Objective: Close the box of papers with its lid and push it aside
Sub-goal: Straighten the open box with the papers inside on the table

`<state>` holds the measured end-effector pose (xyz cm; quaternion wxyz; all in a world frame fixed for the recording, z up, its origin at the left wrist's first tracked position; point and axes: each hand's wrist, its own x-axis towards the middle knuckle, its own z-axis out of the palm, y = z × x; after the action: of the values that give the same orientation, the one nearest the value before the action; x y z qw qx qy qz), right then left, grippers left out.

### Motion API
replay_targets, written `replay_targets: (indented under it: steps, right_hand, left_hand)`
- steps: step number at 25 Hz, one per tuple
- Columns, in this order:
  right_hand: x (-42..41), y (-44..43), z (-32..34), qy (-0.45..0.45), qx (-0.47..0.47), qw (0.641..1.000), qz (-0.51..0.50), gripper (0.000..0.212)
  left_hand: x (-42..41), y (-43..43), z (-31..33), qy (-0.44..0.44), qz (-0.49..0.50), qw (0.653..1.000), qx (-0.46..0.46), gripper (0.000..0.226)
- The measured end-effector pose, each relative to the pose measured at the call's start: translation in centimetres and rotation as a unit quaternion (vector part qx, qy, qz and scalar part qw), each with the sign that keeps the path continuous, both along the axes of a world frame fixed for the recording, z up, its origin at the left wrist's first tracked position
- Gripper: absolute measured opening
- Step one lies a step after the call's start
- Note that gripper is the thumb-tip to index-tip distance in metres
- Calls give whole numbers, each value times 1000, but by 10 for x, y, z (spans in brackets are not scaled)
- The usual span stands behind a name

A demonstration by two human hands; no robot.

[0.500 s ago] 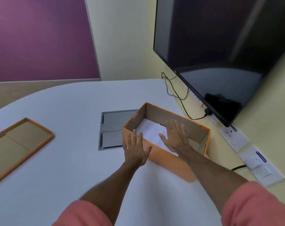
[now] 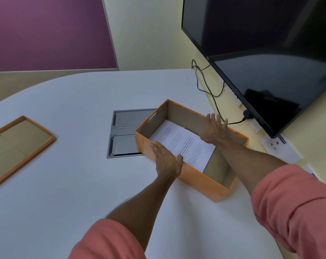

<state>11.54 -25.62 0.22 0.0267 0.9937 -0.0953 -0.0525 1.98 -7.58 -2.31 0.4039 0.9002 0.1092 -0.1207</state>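
Two bare hands rest on an open orange box [image 2: 199,176] while its lid [image 2: 18,146] lies well apart at the far left of the white desk [image 2: 65,184]. That lid sits upside down, brown inside facing up, with an orange rim around it. Further right, a grey metal hatch [image 2: 124,133] is set flush into the desk, and the box's left end overlaps its right edge. The box stands at an angle on the desk, uncovered, with a printed sheet of papers [image 2: 184,144] lying flat on its floor toward the left end; the right end of the floor shows bare cardboard.

On the near long wall, the left hand [image 2: 167,161] lies over the rim, fingers [image 2: 154,148] together and stretched along the outside of the wall, thumb hooked inside; it presses rather than clamps. The right hand [image 2: 214,128] reaches across the box to the far long wall, its fingers [image 2: 212,117] slightly spread and draped over the top edge of that wall. Both forearms come out of rolled pink sleeves [image 2: 293,208].

Right of the box, a black cable [image 2: 210,92] trails down the pale yellow wall to a plug, beneath a dark wall-mounted screen [image 2: 270,53]. White sockets [image 2: 276,144] sit lower on the wall.
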Motion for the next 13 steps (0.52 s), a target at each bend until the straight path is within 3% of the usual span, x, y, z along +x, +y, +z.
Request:
replay_targets:
  steps: [6,13]
  right_hand:
    - [6,-6,-5,45,23,999,-14,86]
    - [-21,8,6,-96,58,994,2,21]
  left_hand:
    - [7,10,4,-2,-15,1000,-9,99]
    - [33,61,9,0,-71,994,-78,109]
